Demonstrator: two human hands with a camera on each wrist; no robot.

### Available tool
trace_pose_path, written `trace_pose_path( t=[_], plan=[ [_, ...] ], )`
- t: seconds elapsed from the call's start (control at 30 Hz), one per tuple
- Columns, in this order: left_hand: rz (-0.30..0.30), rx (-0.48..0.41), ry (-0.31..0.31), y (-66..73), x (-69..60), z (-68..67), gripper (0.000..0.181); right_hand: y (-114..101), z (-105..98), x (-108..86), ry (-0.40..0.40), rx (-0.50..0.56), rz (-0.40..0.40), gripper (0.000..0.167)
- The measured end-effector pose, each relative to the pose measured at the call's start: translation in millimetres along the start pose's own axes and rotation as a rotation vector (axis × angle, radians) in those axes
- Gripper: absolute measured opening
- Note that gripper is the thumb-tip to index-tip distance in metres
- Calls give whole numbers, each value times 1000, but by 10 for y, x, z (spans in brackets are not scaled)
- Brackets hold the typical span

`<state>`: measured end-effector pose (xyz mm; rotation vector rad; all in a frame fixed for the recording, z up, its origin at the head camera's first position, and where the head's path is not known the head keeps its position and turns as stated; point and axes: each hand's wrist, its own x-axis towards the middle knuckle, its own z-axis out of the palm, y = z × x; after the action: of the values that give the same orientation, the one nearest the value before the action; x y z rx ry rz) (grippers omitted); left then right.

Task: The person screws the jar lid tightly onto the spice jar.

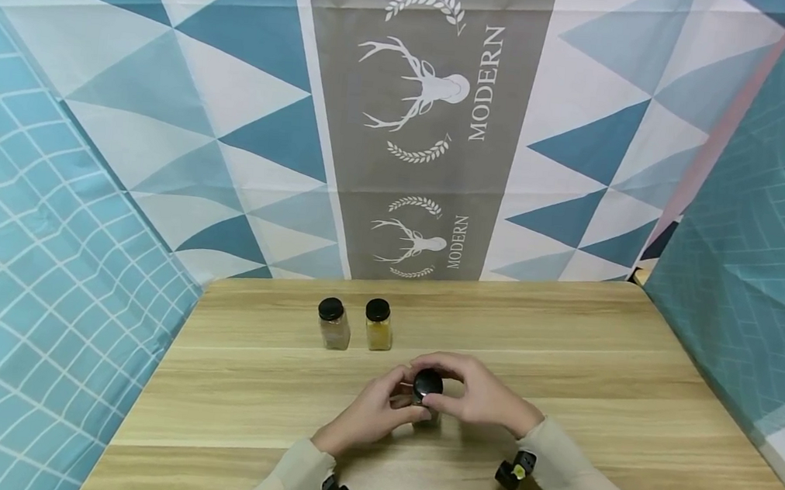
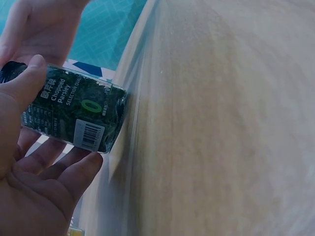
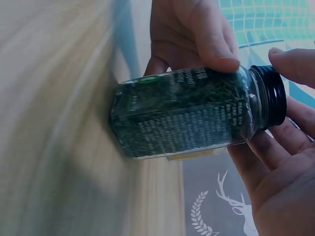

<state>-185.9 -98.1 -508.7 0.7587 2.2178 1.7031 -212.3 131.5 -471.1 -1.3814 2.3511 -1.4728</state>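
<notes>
A square glass jar of chopped parsley (image 2: 74, 105) with a black screw lid (image 1: 428, 381) stands upright on the wooden table, its base at the tabletop. My left hand (image 1: 376, 409) holds the glass body from the left, thumb near the shoulder and fingers around the far side. From the right, my right hand (image 1: 485, 393) grips the black lid between thumb and fingers. Dark green flakes fill the jar, and its printed label (image 3: 184, 125) shows in the right wrist view. The lid sits on the jar's neck. In the head view the hands hide most of the glass.
Behind the hands stand two more black-lidded jars, one with pinkish-brown contents (image 1: 335, 329) and one with yellow contents (image 1: 379, 329). The wooden table (image 1: 600, 356) ends at a patterned cloth backdrop (image 1: 243, 107); cloths also hang at both sides.
</notes>
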Motion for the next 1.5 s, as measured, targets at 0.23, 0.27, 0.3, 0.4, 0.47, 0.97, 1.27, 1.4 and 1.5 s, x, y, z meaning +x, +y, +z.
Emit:
trace_pose_path(
  t=[0.23, 0.27, 0.3, 0.4, 0.47, 0.97, 1.27, 1.4, 1.5],
  plan=[
    [-11, -10, -8, -2, 2, 24, 41, -7, -93, 45, -96, 60, 36, 40],
    [-15, -14, -10, -4, 2, 26, 40, -8, -97, 43, -102, 66, 42, 39],
    [-18, -16, -11, -6, 1, 27, 40, -7, -98, 40, -104, 74, 48, 39],
    [-17, -21, -13, -9, 0, 26, 40, -6, -88, 27, -93, 97, 59, 37],
    [-18, -23, -11, -12, -1, 26, 40, 6, -63, 14, -67, 123, 60, 37],
    [-14, 7, -6, -7, -4, 1, 38, -83, 172, -84, 149, 102, 132, 37],
    [7, 31, -2, -30, 2, 1, 39, -13, 123, -66, 45, 86, 114, 46],
    [5, 30, -2, -28, -1, -3, 46, 37, 70, -26, -39, 140, 86, 49],
    [7, 32, -2, -17, -5, -10, 50, 50, 33, 12, -80, 160, 81, 47]
  ],
)
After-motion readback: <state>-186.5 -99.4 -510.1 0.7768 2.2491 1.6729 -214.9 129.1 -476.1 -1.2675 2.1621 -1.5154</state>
